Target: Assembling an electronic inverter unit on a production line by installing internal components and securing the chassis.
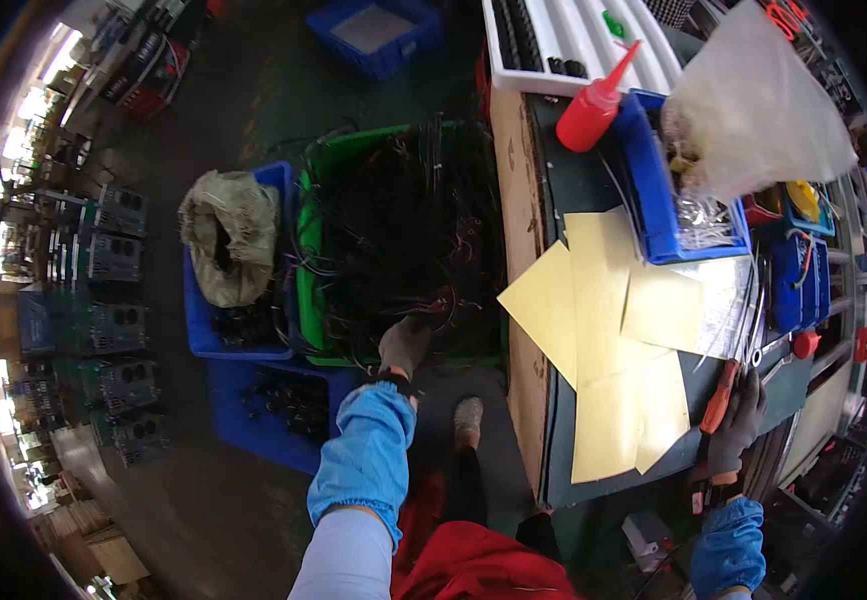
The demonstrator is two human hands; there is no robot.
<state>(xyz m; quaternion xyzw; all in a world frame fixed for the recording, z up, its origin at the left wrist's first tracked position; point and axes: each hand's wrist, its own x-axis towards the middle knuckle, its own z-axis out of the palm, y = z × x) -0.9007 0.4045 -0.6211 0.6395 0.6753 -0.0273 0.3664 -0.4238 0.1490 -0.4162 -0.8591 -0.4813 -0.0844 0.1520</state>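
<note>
My left hand point(406, 344), in a grey glove, reaches over the near edge of a green crate point(308, 290). Its fingers are closed at the tangled black cables point(404, 240) that fill the crate; the fingertips are partly lost among them. Small reddish ends show just beyond. At the bench's right side, my right hand point(744, 425), in a dark grey glove, is closed around a screwdriver point(721, 396) with an orange-red handle. Its shaft points away from me, beside metal tools. Yellow paper sheets point(604, 350) lie overlapping on the bench left of that hand.
Left of the crate stand a blue bin point(194, 315) with a woven sack point(229, 235) and a lower blue bin point(229, 425) of black parts. On the bench are a red squeeze bottle point(588, 118), a blue parts bin point(644, 165), a plastic bag point(759, 105) and a white tray point(594, 30).
</note>
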